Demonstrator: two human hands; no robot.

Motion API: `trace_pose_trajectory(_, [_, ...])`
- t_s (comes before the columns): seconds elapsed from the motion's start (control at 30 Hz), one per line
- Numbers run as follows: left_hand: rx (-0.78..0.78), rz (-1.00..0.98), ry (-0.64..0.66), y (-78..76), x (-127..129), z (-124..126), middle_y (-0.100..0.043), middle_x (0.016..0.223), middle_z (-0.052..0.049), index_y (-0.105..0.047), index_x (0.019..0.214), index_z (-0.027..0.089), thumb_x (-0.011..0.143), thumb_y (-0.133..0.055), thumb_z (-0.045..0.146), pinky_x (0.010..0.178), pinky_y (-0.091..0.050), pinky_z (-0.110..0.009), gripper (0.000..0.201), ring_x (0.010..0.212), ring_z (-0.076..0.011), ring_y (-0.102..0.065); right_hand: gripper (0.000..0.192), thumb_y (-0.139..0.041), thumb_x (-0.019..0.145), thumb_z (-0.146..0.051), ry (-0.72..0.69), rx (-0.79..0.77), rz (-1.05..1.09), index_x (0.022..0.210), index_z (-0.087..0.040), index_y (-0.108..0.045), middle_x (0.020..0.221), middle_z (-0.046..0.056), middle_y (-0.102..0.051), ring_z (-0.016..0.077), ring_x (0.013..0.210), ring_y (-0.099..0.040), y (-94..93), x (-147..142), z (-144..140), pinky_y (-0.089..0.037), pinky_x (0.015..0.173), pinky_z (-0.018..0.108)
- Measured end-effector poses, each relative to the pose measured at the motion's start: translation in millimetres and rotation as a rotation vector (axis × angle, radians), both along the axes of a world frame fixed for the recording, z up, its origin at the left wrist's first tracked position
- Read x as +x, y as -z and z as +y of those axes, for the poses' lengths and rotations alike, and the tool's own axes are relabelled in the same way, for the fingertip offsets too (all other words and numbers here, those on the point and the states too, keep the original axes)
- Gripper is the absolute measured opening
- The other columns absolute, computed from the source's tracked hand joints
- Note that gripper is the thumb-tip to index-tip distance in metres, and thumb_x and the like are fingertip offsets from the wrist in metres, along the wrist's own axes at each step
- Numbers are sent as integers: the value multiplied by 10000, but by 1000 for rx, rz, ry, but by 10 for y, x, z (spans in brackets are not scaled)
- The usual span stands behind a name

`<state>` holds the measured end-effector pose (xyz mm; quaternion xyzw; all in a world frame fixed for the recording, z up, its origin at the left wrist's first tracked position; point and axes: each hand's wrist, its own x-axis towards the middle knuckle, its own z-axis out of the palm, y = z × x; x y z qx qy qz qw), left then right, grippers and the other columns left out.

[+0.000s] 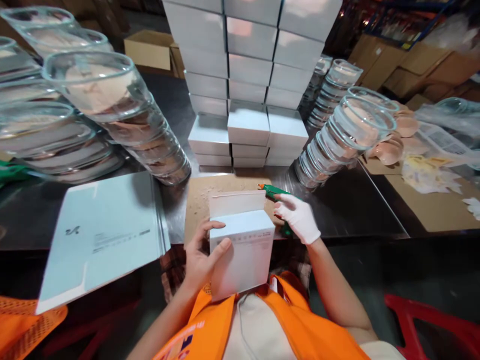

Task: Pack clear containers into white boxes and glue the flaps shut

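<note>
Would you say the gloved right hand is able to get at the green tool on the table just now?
Probably yes: the right hand already rests on the green tool, beside the white box held by the left hand, with nothing between them.

White box [243, 250], green tool [275, 192], orange vest [210, 330], white glove [300, 217].

Green tool [273, 191]: mostly hidden behind the white box [243, 252] and the gloved right hand [299, 218].
Box print: too small to read.
Glass bowls [22, 60]: stacks cut off by the left edge.
Left hand [202, 257]: fingers partly behind the box.
</note>
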<state>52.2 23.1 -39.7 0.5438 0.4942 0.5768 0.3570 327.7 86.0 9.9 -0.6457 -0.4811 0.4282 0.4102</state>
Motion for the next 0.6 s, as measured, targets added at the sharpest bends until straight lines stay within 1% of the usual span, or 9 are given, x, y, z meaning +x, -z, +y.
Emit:
trace_pose_trajectory(0.07, [5,-15,36,4,35,23,-699,1073,-74,-727,967,229,824,-796,596,856,-548,-314,400,1077,-260,-686,526,-919,661,-530,-207,1,238,1039,-193,-780,999,66,-812,242,936,-753,-25,-258,-3,-605,869,362])
trace_pose_trajectory(0.1, [10,-19,41,11,49,34,-704,1096,-84,-722,952,227,817,-799,606,891,-551,-329,409,1131,-278,-683,549,-940,638,-532,-263,-20,331,1032,-187,-776,987,59,-811,237,920,-755,-21,-352,3,-608,887,374])
trace_pose_trajectory(0.17, [24,-39,12,29,68,60,-706,1174,-107,-704,951,226,805,-812,607,984,-545,-368,422,1263,-316,-652,562,-949,638,-574,-279,-7,410,1007,-189,-773,958,44,-810,230,897,-759,0,-429,16,-609,900,381])
trace_pose_trajectory(0.23, [43,-126,-18,48,73,95,-703,1203,-113,-651,1099,252,818,-810,590,1031,-546,-409,468,1299,-322,-652,599,-842,740,-717,-362,88,391,1019,-190,-783,1032,69,-811,246,977,-762,13,-370,15,-601,936,397])
trace_pose_trajectory(0.3, [68,-254,16,60,64,140,-707,1165,-90,-504,1311,318,853,-795,557,1003,-577,-435,594,1220,-299,-707,740,-638,827,-864,-583,229,314,1077,-186,-798,1197,124,-787,285,1143,-734,-6,-247,1,-569,1029,445])
trace_pose_trajectory(0.37, [116,-325,78,66,36,185,-704,1116,-57,-419,1369,369,882,-785,518,978,-596,-446,627,1137,-272,-741,794,-569,855,-884,-783,372,200,1180,-193,-785,1326,158,-740,305,1255,-692,-50,-149,-15,-523,1108,483])
trace_pose_trajectory(0.47, [188,-214,122,56,-31,220,-688,1088,-65,-636,1104,286,910,-766,496,1021,-580,-461,314,1127,-267,-724,565,-730,915,-650,-879,532,-38,1281,-221,-744,1354,156,-714,269,1250,-688,-106,-140,-37,-529,1106,452])
trace_pose_trajectory(0.53, [195,-132,119,30,-70,211,-685,1084,-92,-697,902,227,916,-751,509,1046,-568,-478,287,1140,-283,-705,422,-708,978,-508,-904,593,-144,1294,-231,-737,1360,150,-697,240,1253,-677,-105,-191,-46,-544,1091,420])
trace_pose_trajectory(0.6, [171,-102,121,-8,-87,186,-699,1075,-107,-724,859,209,922,-741,510,1048,-566,-478,307,1146,-292,-700,367,-637,1030,-462,-938,639,-169,1296,-229,-736,1375,152,-682,228,1271,-662,-71,-234,-43,-543,1098,411])
